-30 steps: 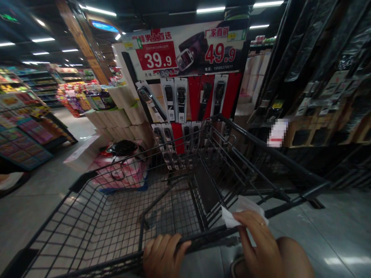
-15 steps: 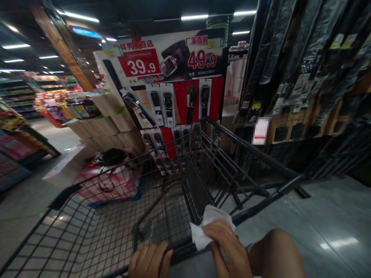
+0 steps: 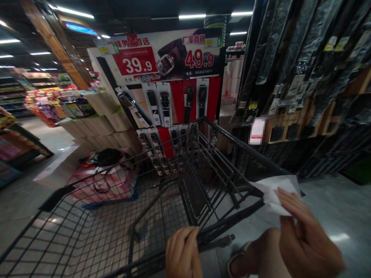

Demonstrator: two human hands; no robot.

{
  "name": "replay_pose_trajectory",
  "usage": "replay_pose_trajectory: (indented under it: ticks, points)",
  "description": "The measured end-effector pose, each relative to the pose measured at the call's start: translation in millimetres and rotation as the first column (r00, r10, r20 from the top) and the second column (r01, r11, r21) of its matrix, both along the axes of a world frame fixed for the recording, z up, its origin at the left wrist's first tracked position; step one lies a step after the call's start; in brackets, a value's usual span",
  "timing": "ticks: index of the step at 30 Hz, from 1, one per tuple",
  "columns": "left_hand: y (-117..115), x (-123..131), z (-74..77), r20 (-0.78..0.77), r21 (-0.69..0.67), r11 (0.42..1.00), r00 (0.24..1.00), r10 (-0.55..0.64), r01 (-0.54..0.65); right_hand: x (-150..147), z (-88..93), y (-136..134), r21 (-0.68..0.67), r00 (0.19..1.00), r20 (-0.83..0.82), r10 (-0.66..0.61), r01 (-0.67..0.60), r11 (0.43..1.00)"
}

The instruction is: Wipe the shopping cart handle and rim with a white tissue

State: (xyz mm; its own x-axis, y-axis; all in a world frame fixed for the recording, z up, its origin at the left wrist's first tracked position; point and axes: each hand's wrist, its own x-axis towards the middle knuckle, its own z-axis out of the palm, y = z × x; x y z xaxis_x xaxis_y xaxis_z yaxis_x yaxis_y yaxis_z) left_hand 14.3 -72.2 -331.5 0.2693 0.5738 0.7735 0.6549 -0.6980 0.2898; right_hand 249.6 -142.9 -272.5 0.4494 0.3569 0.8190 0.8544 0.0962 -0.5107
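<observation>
A black wire shopping cart (image 3: 121, 216) stands in front of me, its basket bare. My left hand (image 3: 183, 253) is curled over the cart's handle bar at the near edge. My right hand (image 3: 307, 235) presses a white tissue (image 3: 275, 193) against the cart's right top rail, fingers closed on the tissue. A bare knee and a sandalled foot show below my right hand.
Ahead stands a belt display (image 3: 171, 100) with price signs 39.9 and 49.9. Dark racks of hanging belts (image 3: 304, 69) line the right. Stacked beige packs (image 3: 101, 123) and a pink bag (image 3: 101, 181) sit left of the cart. Grey tiled floor (image 3: 333, 216) lies on the right.
My right hand slid the tissue from the handle's right end outward along the cart's right rail. My left hand shifted right on the handle. The view turned slightly.
</observation>
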Motion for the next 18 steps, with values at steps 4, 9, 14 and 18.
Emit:
replay_pose_trajectory:
  ticks: [4,9,14,18]
  points:
    - [-5,26,0.7,-0.012,0.006,0.999,0.999,-0.038,0.039,-18,-23.6,21,-0.097,0.97,0.169,0.175,-0.16,0.982]
    - [1,23,4.4,-0.149,0.056,0.997,0.988,-0.035,0.043,-35,-52.1,20,-0.162,0.904,0.32,0.283,-0.242,0.957]
    - [3,19,0.7,-0.188,0.082,0.996,0.982,-0.013,0.029,-50,-58.3,19,-0.137,0.921,0.282,0.27,-0.24,0.961]
    - [5,15,-1.2,-0.228,0.11,0.993,0.974,-0.01,0.036,-61,-49.2,17,-0.145,0.924,0.131,0.36,-0.341,0.929]
